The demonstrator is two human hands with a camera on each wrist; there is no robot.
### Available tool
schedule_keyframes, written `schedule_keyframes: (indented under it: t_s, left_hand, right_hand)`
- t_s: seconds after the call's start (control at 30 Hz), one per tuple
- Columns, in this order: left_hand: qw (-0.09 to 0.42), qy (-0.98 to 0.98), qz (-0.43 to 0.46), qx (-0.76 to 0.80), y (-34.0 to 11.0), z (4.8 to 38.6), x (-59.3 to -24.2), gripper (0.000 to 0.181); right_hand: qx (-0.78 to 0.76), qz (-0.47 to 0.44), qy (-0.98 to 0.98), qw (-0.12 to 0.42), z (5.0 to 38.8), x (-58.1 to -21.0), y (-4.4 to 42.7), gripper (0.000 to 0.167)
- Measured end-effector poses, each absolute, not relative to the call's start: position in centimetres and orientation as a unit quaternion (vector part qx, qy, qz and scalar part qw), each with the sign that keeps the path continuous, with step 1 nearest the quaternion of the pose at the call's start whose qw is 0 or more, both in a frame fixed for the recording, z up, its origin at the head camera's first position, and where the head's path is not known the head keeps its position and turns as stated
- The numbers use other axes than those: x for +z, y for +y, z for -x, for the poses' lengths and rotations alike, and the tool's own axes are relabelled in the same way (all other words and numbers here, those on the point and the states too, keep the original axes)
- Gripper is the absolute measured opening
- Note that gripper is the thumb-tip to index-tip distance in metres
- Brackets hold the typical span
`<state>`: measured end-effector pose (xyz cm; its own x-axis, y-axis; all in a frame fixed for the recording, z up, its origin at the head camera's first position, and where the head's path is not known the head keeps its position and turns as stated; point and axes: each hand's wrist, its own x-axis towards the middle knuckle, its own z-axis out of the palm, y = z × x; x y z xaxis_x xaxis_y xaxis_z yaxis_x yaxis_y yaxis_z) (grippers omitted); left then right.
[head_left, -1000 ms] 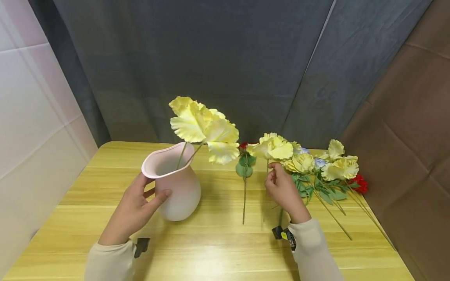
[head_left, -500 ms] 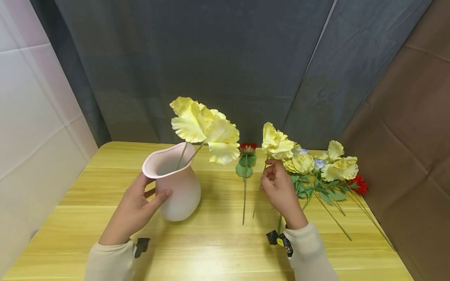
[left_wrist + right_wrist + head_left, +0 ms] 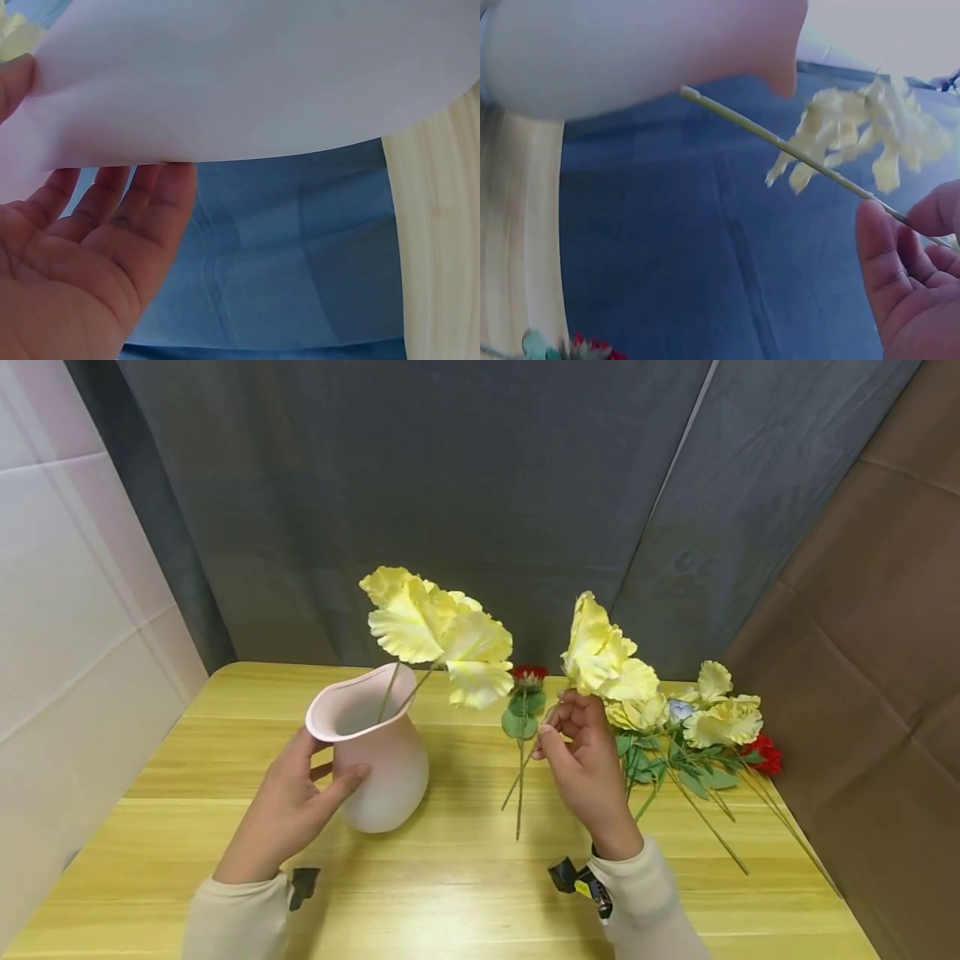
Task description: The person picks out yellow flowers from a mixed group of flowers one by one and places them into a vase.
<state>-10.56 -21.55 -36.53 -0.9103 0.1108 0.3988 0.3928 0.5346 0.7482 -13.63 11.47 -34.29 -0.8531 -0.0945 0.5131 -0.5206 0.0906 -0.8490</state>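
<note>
A pink-and-white vase (image 3: 386,777) stands on the wooden table (image 3: 420,902), with two yellow flowers (image 3: 442,639) leaning out of its mouth to the right. My left hand (image 3: 285,810) grips the vase's neck from the left, thumb in front; the left wrist view shows its fingers (image 3: 161,202) against the vase wall. Right of the vase, my right hand (image 3: 588,768) pinches the stem of another yellow flower (image 3: 603,656), bloom up and stem slanting down to the left. In the right wrist view the stem (image 3: 780,142) runs between thumb and fingertips, its free end close to the vase (image 3: 645,52).
One red flower (image 3: 530,675) with green leaves lies between the vase and my right hand. On the right lies a pile of yellow flowers (image 3: 723,720), a blue flower (image 3: 680,709) and a red flower (image 3: 763,754). A dark curtain (image 3: 450,485) hangs behind the table.
The right hand has moved slightly left and nearer, lifting its yellow flower off the pile and tilting the stem's lower end leftward over the red flower's stem. Left hand and vase have barely moved.
</note>
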Motion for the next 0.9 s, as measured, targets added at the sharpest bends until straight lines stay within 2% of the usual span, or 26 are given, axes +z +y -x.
schedule_keyframes:
  t_s: [0.4,0.9]
  left_hand:
    - [0.167,-0.862,0.146,-0.457,-21.4,10.7,-36.8,0.070]
    - [0.163,-0.862,0.145,-0.458,-21.3,10.8,-36.6,0.071]
  right_hand:
    - [0.724,-0.308,-0.570,0.237,13.2,-32.3,7.8,0.038]
    - [0.770,-0.252,-0.512,0.285,16.3,-30.0,3.2,0.033]
